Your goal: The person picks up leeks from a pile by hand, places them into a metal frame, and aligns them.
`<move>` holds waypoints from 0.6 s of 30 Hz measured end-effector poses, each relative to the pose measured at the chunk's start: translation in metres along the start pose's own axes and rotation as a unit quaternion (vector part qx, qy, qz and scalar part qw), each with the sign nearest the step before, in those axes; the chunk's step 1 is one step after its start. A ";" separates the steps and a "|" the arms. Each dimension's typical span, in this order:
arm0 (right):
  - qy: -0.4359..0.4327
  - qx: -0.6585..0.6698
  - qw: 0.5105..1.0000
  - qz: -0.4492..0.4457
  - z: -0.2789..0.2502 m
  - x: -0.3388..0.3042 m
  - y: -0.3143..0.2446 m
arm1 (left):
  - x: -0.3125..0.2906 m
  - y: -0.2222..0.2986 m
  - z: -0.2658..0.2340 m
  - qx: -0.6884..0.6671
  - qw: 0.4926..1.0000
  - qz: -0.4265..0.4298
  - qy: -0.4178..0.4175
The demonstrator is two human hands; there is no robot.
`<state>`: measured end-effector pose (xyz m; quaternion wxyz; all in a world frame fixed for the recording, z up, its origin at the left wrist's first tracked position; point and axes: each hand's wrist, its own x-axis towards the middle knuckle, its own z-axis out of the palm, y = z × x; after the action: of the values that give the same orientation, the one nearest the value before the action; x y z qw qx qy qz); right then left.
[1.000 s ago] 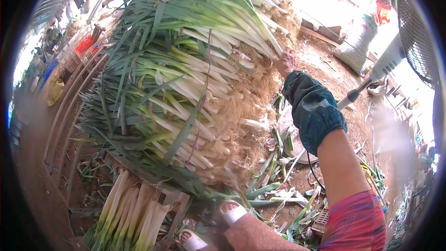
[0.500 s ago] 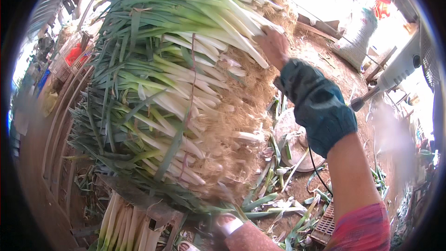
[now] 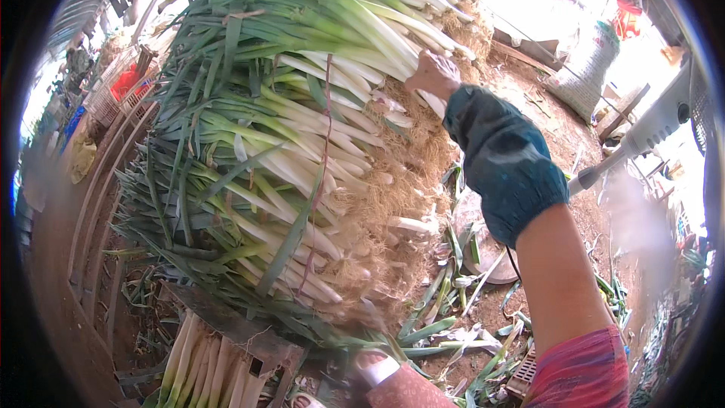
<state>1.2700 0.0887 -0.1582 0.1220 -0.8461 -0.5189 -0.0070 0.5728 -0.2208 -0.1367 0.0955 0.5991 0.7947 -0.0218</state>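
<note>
A large heap of leeks (image 3: pixel 302 136) takes up the middle, its green leaves to the left and its white stems and tan roots to the right. My right hand (image 3: pixel 436 74), in a dark teal sleeve cover (image 3: pixel 507 162), reaches to the heap's upper right. Its fingers are curled around the root end of a leek (image 3: pixel 393 49); how many stems are inside the grip is hidden. A thin reddish strip (image 3: pixel 323 143) crosses the stems below. My left hand does not appear.
At the lower left, more leeks (image 3: pixel 200 363) stand upright beside a flat metal-looking plate (image 3: pixel 219 313). Leaf scraps (image 3: pixel 430 332) litter the ground near my sandalled foot (image 3: pixel 375 366). A pale round slab (image 3: pixel 476 234), a white sack (image 3: pixel 585 68) and a grey pole-like piece (image 3: pixel 642 132) are to the right.
My right hand has shifted slightly left and down in the picture, its fingers more curled at the root end. The whole scene has slid a little rightward with the view.
</note>
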 end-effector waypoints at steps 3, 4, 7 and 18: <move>0.050 0.046 0.998 -0.008 0.005 -0.023 -0.012 | -0.006 0.009 -0.013 0.007 1.000 -0.016 -0.013; 0.047 0.085 0.994 -0.049 0.005 -0.034 -0.014 | -0.007 0.012 -0.019 -0.009 0.998 -0.043 -0.039; -0.034 0.182 0.982 -0.040 0.004 -0.068 -0.030 | 0.007 0.027 -0.023 -0.065 0.996 -0.007 -0.065; -0.109 0.303 0.943 -0.089 0.028 -0.309 -0.086 | 0.069 0.291 0.078 -0.670 0.564 0.294 -0.383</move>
<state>1.0485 -0.1393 -0.2109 0.3144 -0.7150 -0.5799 0.2315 0.8425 -0.0852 -0.2026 0.7659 0.4991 0.2497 0.3192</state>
